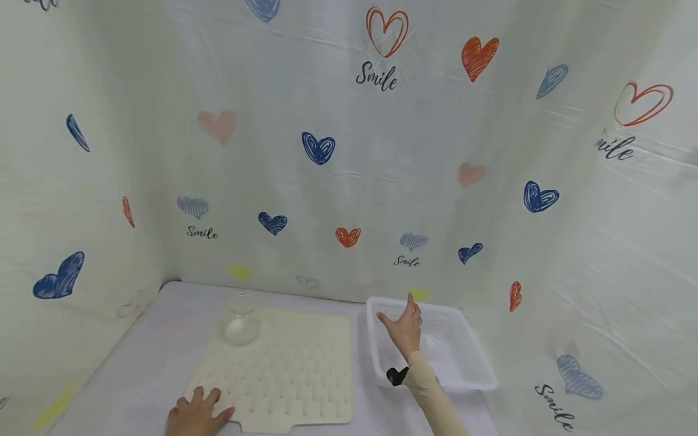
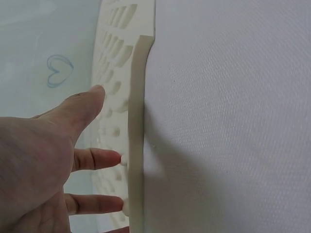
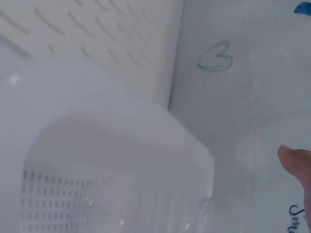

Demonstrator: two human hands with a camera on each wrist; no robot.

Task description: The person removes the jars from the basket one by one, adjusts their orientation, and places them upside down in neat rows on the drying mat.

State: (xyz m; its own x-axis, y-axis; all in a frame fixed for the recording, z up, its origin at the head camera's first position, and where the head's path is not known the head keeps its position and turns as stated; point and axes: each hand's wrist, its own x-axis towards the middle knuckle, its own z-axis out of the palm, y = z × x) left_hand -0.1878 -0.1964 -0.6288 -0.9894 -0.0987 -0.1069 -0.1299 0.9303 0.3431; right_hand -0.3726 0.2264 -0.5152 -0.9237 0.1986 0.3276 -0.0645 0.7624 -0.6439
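Observation:
A cream ridged drying mat (image 1: 305,363) lies flat on the white-covered table. My left hand (image 1: 196,415) is at its front left corner, fingers spread; in the left wrist view the fingertips (image 2: 114,159) touch the mat near its edge. Two clear round dishes, one nearer (image 1: 241,330) and one behind it (image 1: 242,302), stand at the mat's back left. To the right is a white perforated basket (image 1: 477,351) with clear items (image 3: 104,211) inside, their kind hard to make out. My right hand (image 1: 405,330) is above the basket, thumb and fingers apart, holding nothing.
A white curtain (image 1: 382,194) printed with hearts and "Smile" hangs behind and on both sides of the table (image 1: 136,363). A narrow strip of table separates mat and basket. A dark band or device (image 1: 396,376) is at my right wrist.

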